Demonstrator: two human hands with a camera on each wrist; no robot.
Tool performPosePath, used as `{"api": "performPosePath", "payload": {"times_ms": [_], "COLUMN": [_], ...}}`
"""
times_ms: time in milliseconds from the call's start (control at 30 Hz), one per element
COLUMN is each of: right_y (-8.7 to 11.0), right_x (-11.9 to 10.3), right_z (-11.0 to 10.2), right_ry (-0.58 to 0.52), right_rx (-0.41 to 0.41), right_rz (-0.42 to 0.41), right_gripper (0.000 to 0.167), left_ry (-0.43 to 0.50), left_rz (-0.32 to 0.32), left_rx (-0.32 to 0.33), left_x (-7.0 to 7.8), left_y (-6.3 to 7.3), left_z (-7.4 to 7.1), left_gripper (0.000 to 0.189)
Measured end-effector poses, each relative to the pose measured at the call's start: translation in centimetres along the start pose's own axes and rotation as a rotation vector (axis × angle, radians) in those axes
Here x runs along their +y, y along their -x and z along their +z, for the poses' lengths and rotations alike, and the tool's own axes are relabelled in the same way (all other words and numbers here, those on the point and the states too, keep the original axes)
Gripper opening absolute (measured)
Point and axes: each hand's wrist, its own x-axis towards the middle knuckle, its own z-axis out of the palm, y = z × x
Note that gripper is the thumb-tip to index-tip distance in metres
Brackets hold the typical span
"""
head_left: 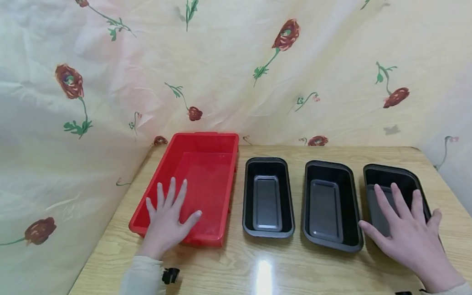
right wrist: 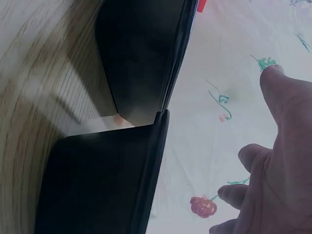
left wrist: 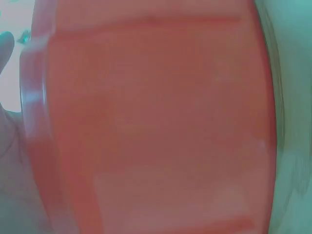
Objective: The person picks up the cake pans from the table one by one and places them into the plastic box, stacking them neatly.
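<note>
Left grip (head_left: 166, 225), a person's bare hand, is spread wide with fingers and thumb apart, holding nothing. It appears over the near left part of a red rectangular plastic tray (head_left: 209, 181); whether it touches the tray cannot be told. From the left wrist, the tray's red surface fills most of the view, with part of the hand at the left edge.

Right grip (head_left: 415, 238) is likewise spread wide and holds nothing. It is above the rightmost black rectangular loaf pan (head_left: 406, 179), and the right wrist view shows a gap between the fingers and the pans' rims. Its thumb points toward the middle black loaf pan (head_left: 324, 210).

Another black loaf pan (head_left: 266, 202) lies between the tray and the middle pan. All four containers stand in a row on a light wood-grain table (head_left: 212, 281), before a cream cloth with red flowers (head_left: 222, 66).
</note>
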Motion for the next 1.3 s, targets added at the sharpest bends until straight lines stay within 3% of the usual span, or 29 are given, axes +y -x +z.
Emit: {"api": "performPosePath", "payload": {"times_ms": [267,567,967,1300], "right_y": [0.2,0.3,0.4,0.6], "right_x": [0.2,0.3,0.3,0.1], "right_z": [0.0,0.0,0.0,0.0], "right_ry": [-0.006,-0.010,-0.003,-0.026], "right_rx": [-0.003,0.003,0.010,0.025], "right_rz": [0.013,0.010,0.006,-0.014], "right_gripper": [0.098,0.097,0.096,0.095], "left_ry": [0.011,0.039,0.102,0.261], "left_rz": [-0.089,-0.125,-0.194,-0.217], "left_rx": [0.014,0.072,0.079,0.034], "left_x": [-3.1,-6.4,-8.2,-9.2], "left_y": [0.9,2.2,3.2,3.5], "left_z": [-1.5,-2.0,-2.1,-1.6], "left_gripper": [0.095,0.081,0.074,0.066]}}
